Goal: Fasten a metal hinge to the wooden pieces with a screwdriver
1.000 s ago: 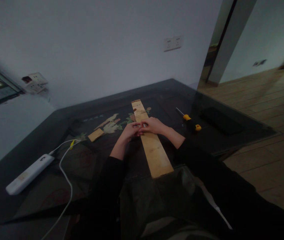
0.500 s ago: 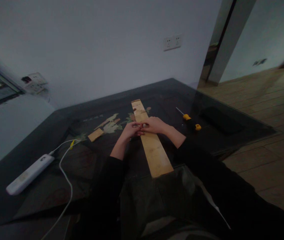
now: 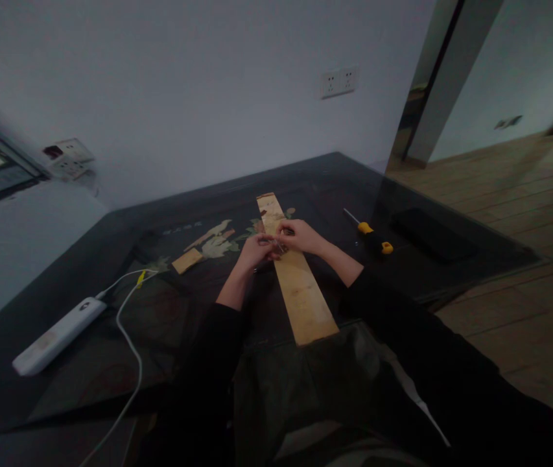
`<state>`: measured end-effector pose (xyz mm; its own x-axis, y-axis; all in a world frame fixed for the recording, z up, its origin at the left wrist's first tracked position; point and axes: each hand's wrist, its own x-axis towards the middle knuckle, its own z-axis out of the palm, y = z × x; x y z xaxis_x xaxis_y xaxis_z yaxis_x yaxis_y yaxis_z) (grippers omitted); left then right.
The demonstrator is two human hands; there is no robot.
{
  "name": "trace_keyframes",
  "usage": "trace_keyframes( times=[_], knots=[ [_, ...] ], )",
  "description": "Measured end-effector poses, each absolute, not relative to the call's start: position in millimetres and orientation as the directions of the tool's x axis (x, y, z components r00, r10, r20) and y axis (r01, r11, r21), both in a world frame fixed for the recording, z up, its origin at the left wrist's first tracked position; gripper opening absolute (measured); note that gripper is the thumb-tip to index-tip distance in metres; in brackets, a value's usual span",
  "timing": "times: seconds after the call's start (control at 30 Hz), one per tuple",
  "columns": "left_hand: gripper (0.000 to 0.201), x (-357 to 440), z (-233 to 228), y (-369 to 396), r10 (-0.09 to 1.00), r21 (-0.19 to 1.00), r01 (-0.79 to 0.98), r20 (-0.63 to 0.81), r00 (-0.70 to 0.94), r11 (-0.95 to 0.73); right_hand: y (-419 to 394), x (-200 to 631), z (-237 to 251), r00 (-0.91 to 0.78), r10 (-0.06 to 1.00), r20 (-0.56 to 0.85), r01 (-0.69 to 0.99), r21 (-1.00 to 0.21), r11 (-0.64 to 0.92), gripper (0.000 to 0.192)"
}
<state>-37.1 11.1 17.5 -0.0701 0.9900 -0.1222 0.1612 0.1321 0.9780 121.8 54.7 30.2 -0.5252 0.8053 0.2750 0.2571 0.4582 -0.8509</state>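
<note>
Grip of both hands unclear, left hand (image 3: 255,250), right hand (image 3: 300,236), over plank (image 3: 298,285), screwdriver (image 3: 372,237) nearby

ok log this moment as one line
left hand + right hand: fingertips meet over wooden plank | held item: too small to tell | screwdriver: untouched

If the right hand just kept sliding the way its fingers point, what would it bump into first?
The right hand points leftward across the plank, fingertips almost at the left hand. It would most likely meet the left hand's fingers first. Something small seems pinched between them, too dim to identify.
</note>
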Motion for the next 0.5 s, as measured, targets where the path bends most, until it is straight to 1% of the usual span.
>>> trace_keyframes(
  times=[0.03, 0.1, 0.23, 0.37, 0.43, 0.5],
  knots=[
    [0.014, -38, 17, 12, 0.991, 0.979, 0.167, -0.105, -0.085, 0.118, 56, 121, 28, -0.490, 0.840, 0.234, 0.184, -0.914, 0.361, 0.012],
    [0.012, -39, 16, 14, 0.991, 0.980, 0.175, -0.077, -0.113, 0.096, 59, 120, 23, -0.445, 0.886, 0.130, 0.097, -0.977, 0.192, 0.013],
    [0.015, -55, 14, 15, 0.986, 0.986, 0.154, -0.044, -0.158, 0.069, 66, 123, 15, -0.453, 0.891, -0.033, 0.058, -0.998, -0.008, 0.013],
    [0.024, -102, 11, 9, 0.973, 0.982, 0.186, 0.001, -0.230, 0.043, 70, 125, 15, -0.453, 0.885, -0.107, -0.006, -0.992, -0.123, 0.011],
    [0.029, -137, 8, 2, 0.956, 0.959, 0.278, 0.037, -0.291, 0.047, 71, 124, 15, -0.450, 0.884, -0.125, -0.022, -0.988, -0.151, 0.011],
    [0.031, -173, 5, -8, 0.928, 0.901, 0.427, 0.094, -0.361, 0.075, 70, 123, 15, -0.449, 0.883, -0.137, -0.024, -0.986, -0.165, 0.008]
  ],
)
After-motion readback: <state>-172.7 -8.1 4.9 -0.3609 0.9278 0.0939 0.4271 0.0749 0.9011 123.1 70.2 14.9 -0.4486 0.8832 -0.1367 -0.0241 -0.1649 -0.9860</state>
